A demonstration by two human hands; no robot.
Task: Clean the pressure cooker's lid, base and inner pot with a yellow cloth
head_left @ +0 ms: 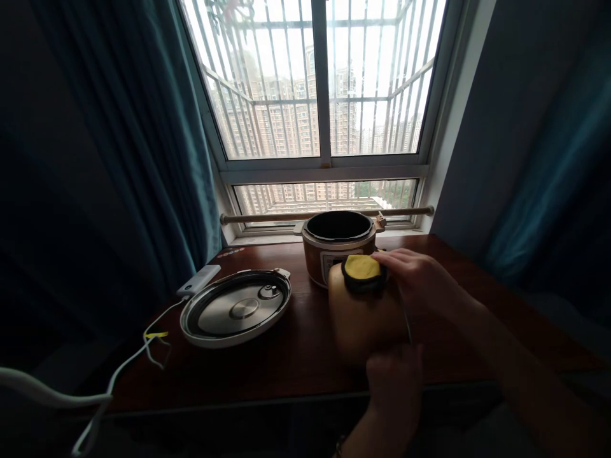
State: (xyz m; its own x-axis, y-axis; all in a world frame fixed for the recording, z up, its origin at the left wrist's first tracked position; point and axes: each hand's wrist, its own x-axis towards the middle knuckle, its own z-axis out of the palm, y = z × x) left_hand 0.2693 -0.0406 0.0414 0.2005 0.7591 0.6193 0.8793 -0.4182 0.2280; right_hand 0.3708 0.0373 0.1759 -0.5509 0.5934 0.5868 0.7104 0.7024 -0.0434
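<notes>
A tan, rounded container (pixel 365 324) with a dark-rimmed opening stands in front of an open cooker (pixel 340 251). A yellow cloth or pad (pixel 363 267) covers that opening. My right hand (pixel 420 277) reaches in from the right, its fingertips at the yellow piece's right edge. Low at the container's near right side is my left hand (pixel 394 381), fingers curled against it; shadow and blur hide what they grip. The cooker's dark inner pot shows from above. To the left, a round lid (pixel 243 308) lies with its metal inner face up.
A white power strip (pixel 200 280) sits at the table's back left, with white cables (pixel 119 369) running down the left side. Behind the brown table (pixel 305 362) are a barred window and a rail (pixel 267 217). Blue curtains (pixel 157 159) hang at both sides.
</notes>
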